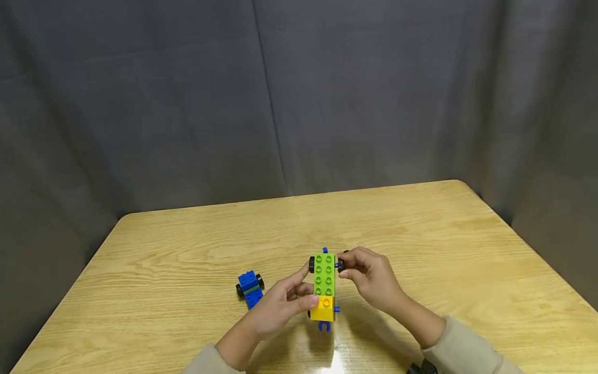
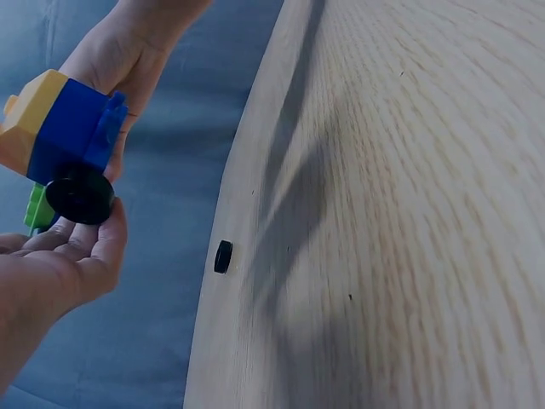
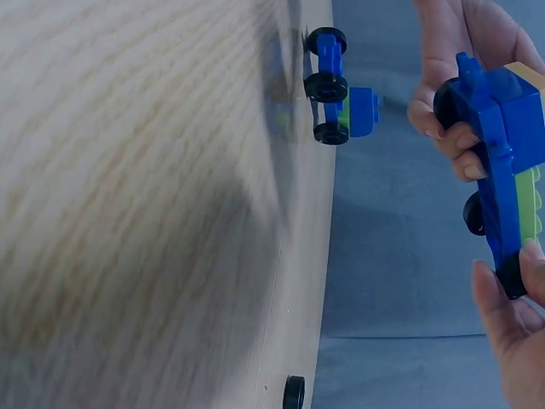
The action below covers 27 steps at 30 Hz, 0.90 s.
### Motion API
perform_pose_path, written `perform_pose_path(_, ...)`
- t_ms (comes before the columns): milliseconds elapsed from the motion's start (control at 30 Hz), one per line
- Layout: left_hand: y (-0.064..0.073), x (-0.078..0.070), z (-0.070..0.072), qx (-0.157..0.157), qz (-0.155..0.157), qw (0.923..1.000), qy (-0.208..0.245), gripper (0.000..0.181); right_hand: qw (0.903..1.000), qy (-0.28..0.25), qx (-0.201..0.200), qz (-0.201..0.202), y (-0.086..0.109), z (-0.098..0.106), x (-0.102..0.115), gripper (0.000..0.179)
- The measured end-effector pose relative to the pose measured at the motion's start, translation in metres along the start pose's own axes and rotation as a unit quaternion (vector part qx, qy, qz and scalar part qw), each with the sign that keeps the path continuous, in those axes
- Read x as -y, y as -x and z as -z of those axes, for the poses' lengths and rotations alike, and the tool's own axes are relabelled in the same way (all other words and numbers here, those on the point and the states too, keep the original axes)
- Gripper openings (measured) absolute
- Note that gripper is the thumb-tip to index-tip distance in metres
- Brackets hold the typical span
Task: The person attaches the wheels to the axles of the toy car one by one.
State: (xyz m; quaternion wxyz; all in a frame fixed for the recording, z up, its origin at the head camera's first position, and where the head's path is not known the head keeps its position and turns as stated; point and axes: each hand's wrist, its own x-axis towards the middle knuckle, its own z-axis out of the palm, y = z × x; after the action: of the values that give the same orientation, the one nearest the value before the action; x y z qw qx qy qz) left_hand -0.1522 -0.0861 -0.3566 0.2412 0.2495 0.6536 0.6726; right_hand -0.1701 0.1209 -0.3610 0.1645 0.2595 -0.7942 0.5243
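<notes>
A toy car [image 1: 324, 280] of lime-green and yellow bricks on a blue base is held up over the table. My left hand [image 1: 285, 301] grips it from the left, with its thumb on the yellow brick [image 1: 322, 310]. My right hand [image 1: 371, 272] pinches a black wheel [image 1: 341, 265] at the front right axle. Behind the yellow brick, a bare blue axle stub [image 1: 337, 309] sticks out on the right side. In the right wrist view, the right fingertips close on the wheel [image 3: 511, 277] at the car's lower end.
A second, blue toy car [image 1: 249, 285] with black wheels stands on the table beside my left hand. One loose black wheel [image 2: 223, 256] rests on the wooden table [image 1: 187, 244] toward its far edge. Black parts [image 1: 422, 368] show by my right sleeve. Behind hangs a grey curtain [image 1: 233, 104].
</notes>
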Motion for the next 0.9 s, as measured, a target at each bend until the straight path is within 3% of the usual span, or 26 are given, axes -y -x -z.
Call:
perform_pose_path(333,0.0018,-0.0007,0.0035,0.003,0.0,1.0,0.004,0.065,1.0,0.007,0.007,0.001,-0.0016,-0.0014,0.0019,0.022)
perform_pose_path(533,0.0008,-0.0005,0.0027,0.016,0.004,0.9996,0.025,0.065,0.9996,0.016,-0.004,0.023,-0.0002,-0.0007,0.0039,0.024)
perform_pose_path(900,-0.0023,-0.0015,0.0017,0.006,0.005,0.9999,0.012,0.064,0.9988,0.023,-0.01,0.041,-0.0015,0.0019,0.0052,0.024)
